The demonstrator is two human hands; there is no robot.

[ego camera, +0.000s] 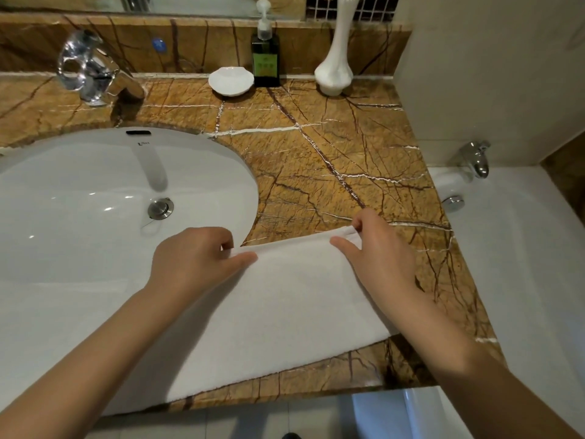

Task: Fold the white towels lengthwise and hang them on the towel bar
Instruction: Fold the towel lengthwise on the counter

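A white towel (285, 299) lies flat on the brown marble counter (332, 160), its left part spreading over the front of the sink. My left hand (196, 258) pinches the towel's far edge near the sink rim. My right hand (376, 248) pinches the same far edge at the right corner, thumb on top and fingers curled under. Both forearms reach in from the bottom of the view. No towel bar is in sight.
A white oval sink (95, 191) with a chrome faucet (91, 71) fills the left. At the back stand a white soap dish (231, 81), a dark pump bottle (265, 58) and a white vase (335, 58). A bathtub (512, 248) with a chrome spout (474, 160) lies right.
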